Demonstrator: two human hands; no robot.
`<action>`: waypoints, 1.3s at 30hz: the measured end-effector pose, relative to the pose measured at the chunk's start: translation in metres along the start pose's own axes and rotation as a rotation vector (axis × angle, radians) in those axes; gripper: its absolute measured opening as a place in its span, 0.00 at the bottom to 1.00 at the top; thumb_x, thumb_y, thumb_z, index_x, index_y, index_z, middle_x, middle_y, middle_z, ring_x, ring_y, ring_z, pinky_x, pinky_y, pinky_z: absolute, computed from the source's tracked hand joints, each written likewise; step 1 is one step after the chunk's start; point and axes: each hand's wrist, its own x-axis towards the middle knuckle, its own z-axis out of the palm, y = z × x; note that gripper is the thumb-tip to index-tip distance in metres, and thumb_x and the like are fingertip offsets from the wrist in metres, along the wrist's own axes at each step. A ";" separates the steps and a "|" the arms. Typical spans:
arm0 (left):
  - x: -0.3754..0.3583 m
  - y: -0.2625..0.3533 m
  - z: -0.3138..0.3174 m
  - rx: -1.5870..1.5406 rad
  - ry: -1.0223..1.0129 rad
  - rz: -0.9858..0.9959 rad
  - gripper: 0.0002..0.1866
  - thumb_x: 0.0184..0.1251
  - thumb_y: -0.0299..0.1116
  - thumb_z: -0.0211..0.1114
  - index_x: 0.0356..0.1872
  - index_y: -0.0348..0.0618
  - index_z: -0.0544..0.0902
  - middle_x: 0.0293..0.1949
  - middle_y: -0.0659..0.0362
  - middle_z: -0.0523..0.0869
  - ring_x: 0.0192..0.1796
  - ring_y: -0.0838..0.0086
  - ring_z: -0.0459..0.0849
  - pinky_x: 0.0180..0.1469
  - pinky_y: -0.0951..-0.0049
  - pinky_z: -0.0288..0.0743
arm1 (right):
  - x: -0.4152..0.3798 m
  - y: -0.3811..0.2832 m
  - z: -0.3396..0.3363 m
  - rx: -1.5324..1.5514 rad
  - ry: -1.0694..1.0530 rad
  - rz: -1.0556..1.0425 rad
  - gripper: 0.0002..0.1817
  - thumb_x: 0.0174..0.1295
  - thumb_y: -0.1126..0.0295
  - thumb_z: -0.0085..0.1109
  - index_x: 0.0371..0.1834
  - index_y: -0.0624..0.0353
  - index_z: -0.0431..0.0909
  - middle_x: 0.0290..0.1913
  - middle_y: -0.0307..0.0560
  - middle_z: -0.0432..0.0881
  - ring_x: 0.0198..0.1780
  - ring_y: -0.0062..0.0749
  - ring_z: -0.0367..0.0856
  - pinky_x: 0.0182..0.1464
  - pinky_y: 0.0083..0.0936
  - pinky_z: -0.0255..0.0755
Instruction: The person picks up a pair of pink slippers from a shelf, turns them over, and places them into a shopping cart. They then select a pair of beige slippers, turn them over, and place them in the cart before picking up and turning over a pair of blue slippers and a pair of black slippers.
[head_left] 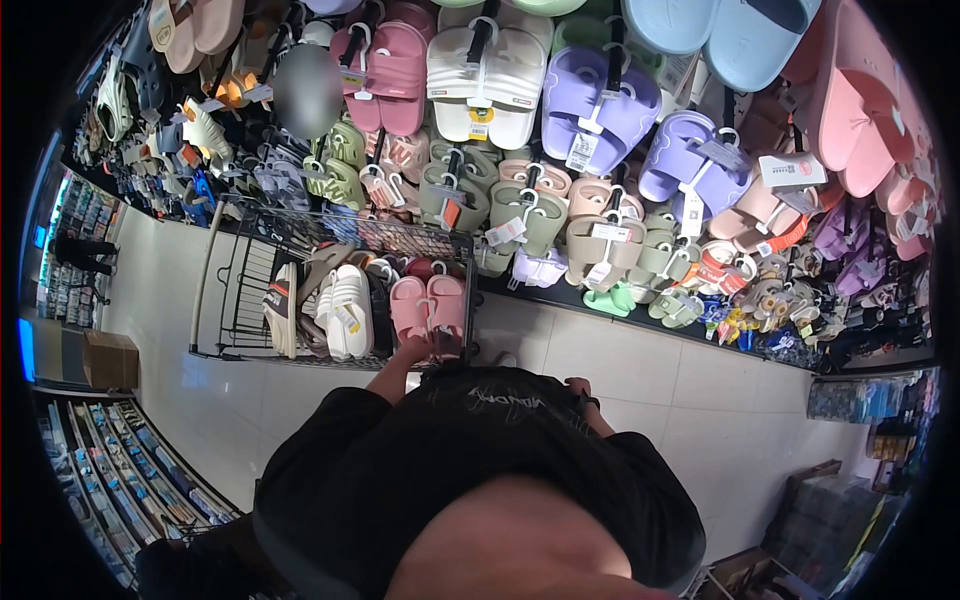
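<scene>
My left hand (415, 348) is at the near ends of a pair of pink slides (428, 308), with its fingers closed on them, though partly hidden. The slides lie at the right end of a black wire shopping cart (240, 352). Beside them in the cart are white slides (345, 312) with a yellow tag and a beige-and-dark slide (282, 312) standing on edge. My right hand (578, 386) hangs in front of my body over the floor, a dark band on its wrist. Its fingers are too small and partly hidden to read.
A wall rack of hanging slides spans the far side, including white slides (487, 85) and purple slides (600, 105). At left are a cardboard box (110, 360), another person (85, 255) and slanted shelves (140, 465). Stacked bins (825, 520) stand at lower right, on pale floor tiles.
</scene>
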 end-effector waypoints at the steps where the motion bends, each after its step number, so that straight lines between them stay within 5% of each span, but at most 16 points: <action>1: 0.001 -0.002 0.001 0.073 -0.013 0.054 0.29 0.59 0.59 0.60 0.46 0.43 0.86 0.46 0.43 0.85 0.51 0.51 0.84 0.56 0.58 0.76 | 0.001 0.000 0.000 0.003 -0.015 0.013 0.17 0.60 0.61 0.56 0.51 0.52 0.84 0.50 0.51 0.85 0.54 0.44 0.82 0.57 0.36 0.75; 5: -0.002 -0.004 0.001 0.256 -0.048 0.192 0.28 0.62 0.57 0.57 0.48 0.42 0.84 0.49 0.43 0.84 0.52 0.50 0.83 0.57 0.58 0.76 | -0.005 -0.005 -0.006 0.315 -0.041 0.146 0.18 0.60 0.61 0.57 0.50 0.52 0.84 0.50 0.52 0.84 0.54 0.43 0.82 0.57 0.35 0.75; 8: 0.011 -0.016 0.011 0.180 -0.008 0.137 0.28 0.60 0.57 0.59 0.46 0.40 0.85 0.48 0.43 0.85 0.51 0.50 0.83 0.56 0.58 0.76 | -0.004 0.000 -0.006 0.042 0.012 0.036 0.18 0.59 0.61 0.57 0.49 0.54 0.84 0.50 0.53 0.84 0.52 0.42 0.83 0.55 0.34 0.76; 14: 0.025 -0.029 0.017 0.017 0.036 0.078 0.31 0.51 0.61 0.65 0.39 0.39 0.87 0.42 0.42 0.86 0.48 0.51 0.85 0.52 0.58 0.77 | 0.046 0.070 0.085 0.787 0.131 0.198 0.18 0.57 0.62 0.58 0.47 0.60 0.84 0.47 0.53 0.85 0.49 0.41 0.85 0.51 0.32 0.78; 20: 0.028 -0.030 0.019 0.066 0.023 0.074 0.31 0.55 0.61 0.63 0.40 0.39 0.86 0.45 0.41 0.85 0.50 0.51 0.85 0.53 0.57 0.77 | -0.014 0.030 0.030 1.624 0.143 0.331 0.14 0.54 0.71 0.61 0.42 0.69 0.84 0.40 0.54 0.87 0.36 0.43 0.87 0.42 0.31 0.81; 24: 0.003 -0.011 0.005 0.180 -0.013 0.190 0.30 0.58 0.59 0.60 0.43 0.38 0.86 0.47 0.40 0.84 0.51 0.50 0.84 0.55 0.56 0.77 | -0.016 0.030 0.040 1.316 0.290 0.251 0.11 0.52 0.73 0.63 0.35 0.69 0.85 0.35 0.54 0.86 0.36 0.44 0.87 0.41 0.32 0.81; 29: 0.012 -0.016 0.008 0.063 -0.040 0.067 0.30 0.57 0.57 0.61 0.47 0.40 0.85 0.49 0.39 0.83 0.51 0.48 0.83 0.56 0.56 0.76 | 0.017 0.066 0.089 1.201 0.369 0.131 0.10 0.53 0.73 0.63 0.34 0.71 0.84 0.32 0.56 0.85 0.35 0.47 0.87 0.38 0.34 0.81; 32: 0.009 -0.014 0.006 0.108 -0.061 0.109 0.30 0.56 0.57 0.62 0.48 0.39 0.85 0.50 0.40 0.83 0.52 0.48 0.83 0.57 0.56 0.76 | -0.020 0.024 0.026 1.631 0.222 0.293 0.12 0.54 0.74 0.62 0.38 0.73 0.82 0.33 0.58 0.84 0.34 0.51 0.86 0.36 0.40 0.81; 39: 0.036 -0.033 0.023 0.057 -0.023 0.052 0.30 0.56 0.56 0.61 0.47 0.38 0.85 0.50 0.41 0.84 0.54 0.49 0.82 0.58 0.57 0.75 | -0.024 0.011 0.017 1.530 0.232 0.331 0.14 0.53 0.74 0.62 0.40 0.74 0.80 0.35 0.59 0.84 0.33 0.51 0.86 0.34 0.41 0.81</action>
